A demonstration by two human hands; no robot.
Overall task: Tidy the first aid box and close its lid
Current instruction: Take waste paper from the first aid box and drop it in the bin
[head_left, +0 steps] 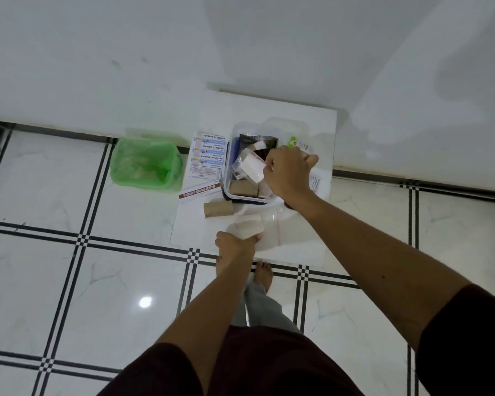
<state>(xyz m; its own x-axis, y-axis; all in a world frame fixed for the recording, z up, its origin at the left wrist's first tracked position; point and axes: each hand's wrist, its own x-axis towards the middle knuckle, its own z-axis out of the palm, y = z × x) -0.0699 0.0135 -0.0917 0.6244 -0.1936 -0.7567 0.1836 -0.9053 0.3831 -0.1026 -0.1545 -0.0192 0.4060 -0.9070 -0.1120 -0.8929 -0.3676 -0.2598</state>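
Note:
The first aid box (228,155), clear plastic with a dark rim, stands open on a white board (269,110) on the floor. Inside lie brown bandage rolls (243,188) and packets. My right hand (287,174) is over the box's right side, shut on a clear bag with a white pad (250,167). My left hand (235,245) grips a white roll in a clear zip bag (250,227) in front of the box. Another brown roll (217,210), an ointment carton (200,191) and antiseptic bandage packs (207,152) lie left of the box. The clear lid (283,125) lies behind it.
A green bin (146,164) with a liner stands left of the board against the white wall. A green-labelled packet (296,144) and a leaflet (315,181) lie to the right of the box. My bare feet (262,274) are at the board's near edge on tiled floor.

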